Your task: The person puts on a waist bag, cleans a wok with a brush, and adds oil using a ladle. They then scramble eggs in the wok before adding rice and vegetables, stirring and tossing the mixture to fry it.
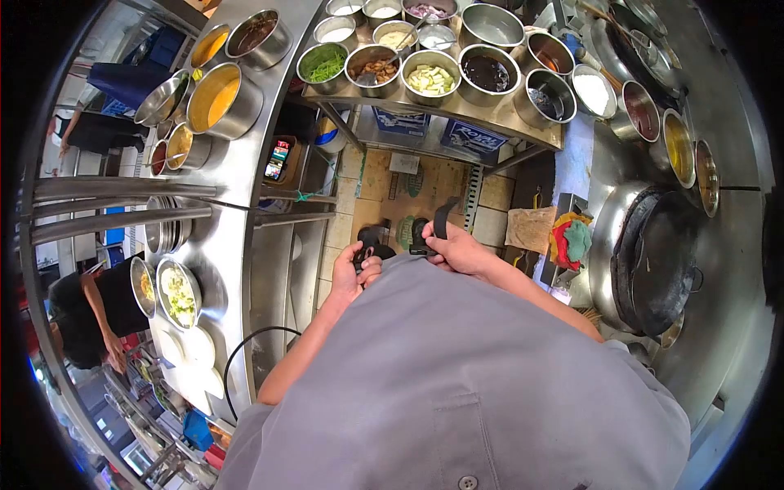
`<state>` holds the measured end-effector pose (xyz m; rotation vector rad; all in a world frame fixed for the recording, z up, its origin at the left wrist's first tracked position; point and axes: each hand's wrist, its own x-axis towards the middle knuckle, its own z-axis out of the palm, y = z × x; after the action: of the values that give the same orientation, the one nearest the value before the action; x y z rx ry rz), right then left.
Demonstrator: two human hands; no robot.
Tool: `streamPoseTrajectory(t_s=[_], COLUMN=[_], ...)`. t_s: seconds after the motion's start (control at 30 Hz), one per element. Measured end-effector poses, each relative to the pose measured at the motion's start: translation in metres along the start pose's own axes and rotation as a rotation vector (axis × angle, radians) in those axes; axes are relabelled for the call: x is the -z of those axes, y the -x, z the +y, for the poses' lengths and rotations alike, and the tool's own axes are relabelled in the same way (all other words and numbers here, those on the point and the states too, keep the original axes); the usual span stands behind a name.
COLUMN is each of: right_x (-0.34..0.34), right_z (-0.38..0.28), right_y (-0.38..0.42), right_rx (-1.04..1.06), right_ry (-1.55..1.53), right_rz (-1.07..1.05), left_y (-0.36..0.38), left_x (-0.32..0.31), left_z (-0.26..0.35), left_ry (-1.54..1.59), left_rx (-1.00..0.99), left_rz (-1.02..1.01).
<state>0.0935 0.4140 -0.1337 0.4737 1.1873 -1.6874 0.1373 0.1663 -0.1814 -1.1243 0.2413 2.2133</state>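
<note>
My right hand (459, 248) is in front of my waist, fingers closed on a black strap (443, 219) whose loose end curls up above the knuckles. A dark piece, perhaps a buckle, shows beside its fingertips. My left hand (354, 271) is at the left edge of the grey shirt (457, 367), with its fingers curled in. Something dark lies by those fingers, but what they hold cannot be made out. The shirt's front hides part of both hands. Dark shoes show on the floor just beyond them.
Ahead, a steel table (523, 135) carries several bowls of ingredients and sauces. A wok (665, 261) sits at the right, near a rag (574, 243). The left counter (237, 175) bears pots and a bowl of chopped vegetables (178, 294). Another person's arm (98, 306) reaches in beyond it.
</note>
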Motion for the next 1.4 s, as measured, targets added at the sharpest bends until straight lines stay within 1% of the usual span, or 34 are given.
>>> streamPoseTrajectory(t_s=[0.03, 0.07, 0.1, 0.13, 0.17, 0.23, 0.27, 0.37, 0.4, 0.47, 0.53, 0.6, 0.63, 0.7, 0.77, 0.8, 0.83, 0.87, 0.9, 0.93, 0.97, 1.0, 1.03, 1.07, 1.1, 1.13, 1.17, 1.2, 1.23, 1.27, 1.3, 1.33, 1.37, 1.4], right_x=[-0.003, -0.006, -0.006, -0.006, -0.006, -0.006, -0.006, 0.000, 0.000, -0.001, 0.000, 0.000, -0.002, -0.002, 0.005, 0.004, 0.003, 0.003, 0.000, -0.005, -0.008, 0.002, 0.003, -0.001, 0.000, 0.004, 0.007, 0.021, 0.046, 0.086, 0.117, 0.131, 0.142, 0.177], right_z=[-0.002, -0.002, -0.002, -0.002, -0.003, -0.004, -0.005, 0.002, 0.002, 0.002, 0.001, -0.001, -0.002, 0.001, 0.009, 0.011, 0.014, 0.017, 0.014, 0.009, 0.005, 0.021, 0.022, 0.011, 0.003, -0.009, -0.022, -0.016, 0.002, 0.044, 0.079, 0.078, 0.087, 0.150], right_y=[0.001, 0.002, 0.002, 0.001, 0.001, 0.002, 0.002, -0.005, -0.004, -0.003, -0.003, -0.002, 0.001, 0.000, -0.009, -0.010, -0.010, -0.009, -0.005, 0.000, 0.003, -0.014, -0.018, -0.013, -0.007, -0.009, -0.006, -0.018, -0.045, -0.095, -0.128, -0.110, -0.085, -0.113], right_rx=[0.079, 0.157, 0.151, 0.153, 0.157, 0.143, 0.133, 0.143, 0.141, 0.218, 0.208, 0.200, 0.219, 0.237, 0.322, 0.326, 0.398, 0.469, 0.474, 0.387, 0.301, 0.319, 0.319, 0.262, 0.365, 0.324, 0.055, 0.141, 0.231, 0.342, 0.416, 0.184, -0.046, 0.061], right_ry=[0.179, 0.357, 0.358, 0.377, 0.396, 0.400, 0.404, 0.387, 0.383, 0.474, 0.481, 0.491, 0.491, 0.487, 0.541, 0.538, 0.597, 0.655, 0.650, 0.660, 0.663, 0.612, 0.668, 0.711, 0.627, 0.831, 0.496, 0.433, 0.377, 0.571, 0.749, 0.670, 0.579, 0.757], right_rz=[0.050, 0.101, 0.104, 0.094, 0.085, 0.085, 0.079, 0.053, 0.056, 0.035, 0.022, 0.009, -0.013, -0.036, -0.075, -0.074, -0.041, -0.003, 0.009, 0.005, 0.011, -0.031, -0.004, 0.006, -0.084, -0.055, -0.066, 0.051, 0.171, 0.484, 0.807, 0.840, 0.844, 0.863], left_y=[-0.003, -0.005, -0.008, -0.002, -0.001, -0.002, -0.003, 0.006, 0.006, 0.006, 0.006, 0.002, 0.000, -0.006, -0.011, -0.013, -0.013, -0.014, -0.015, -0.016, -0.015, -0.018, -0.020, -0.014, -0.021, -0.020, -0.025, -0.018, -0.036, -0.051, -0.052, -0.059, -0.089, -0.109], left_x=[0.000, 0.000, 0.001, -0.012, -0.025, -0.039, -0.035, -0.051, -0.050, -0.051, -0.050, -0.045, -0.044, -0.042, -0.041, -0.041, -0.041, -0.040, -0.041, -0.040, -0.040, -0.041, -0.039, -0.038, -0.044, -0.063, -0.065, -0.085, -0.064, -0.042, -0.039, -0.025, 0.051, 0.032], left_z=[0.001, 0.002, 0.002, -0.004, -0.010, -0.021, -0.022, -0.033, -0.035, -0.038, -0.037, -0.034, -0.034, -0.032, -0.032, -0.032, -0.033, -0.034, -0.036, -0.037, -0.039, -0.040, -0.041, -0.027, -0.024, -0.019, -0.008, 0.000, 0.022, 0.050, 0.078, 0.110, 0.176, 0.192], left_ry=[0.007, -0.089, -0.187, -0.426, -0.423, -0.640, -0.930, -0.970, -0.989, -1.003, -1.018, -1.193, -1.194, -1.314, -1.339, -1.363, -1.370, -1.386, -1.402, -1.413, -1.282, -1.159, -1.105, -2.020, -1.731, -1.277, -1.233, -1.318, -1.172, -1.107, -1.268, -1.343, -1.944, -1.996], left_rx=[0.003, -0.006, -0.016, -0.166, -0.163, -0.468, -0.582, -0.649, -0.654, -0.664, -0.679, -0.726, -0.724, -0.728, -0.733, -0.738, -0.734, -0.671, -0.610, -0.606, -0.581, -0.539, -0.539, -0.913, -0.650, -0.381, -0.347, -0.259, -0.248, -0.338, -0.297, -0.288, -0.546, -0.520], left_rz=[0.002, -0.020, -0.045, 0.022, 0.018, 0.101, 0.086, 0.053, 0.027, 0.010, -0.007, -0.028, -0.028, -0.023, -0.028, -0.034, -0.037, -0.013, 0.007, -0.007, -0.103, -0.215, -0.186, -0.230, -0.038, 0.044, 0.190, 0.259, 0.284, 0.239, 0.394, 0.442, 0.179, 0.127])
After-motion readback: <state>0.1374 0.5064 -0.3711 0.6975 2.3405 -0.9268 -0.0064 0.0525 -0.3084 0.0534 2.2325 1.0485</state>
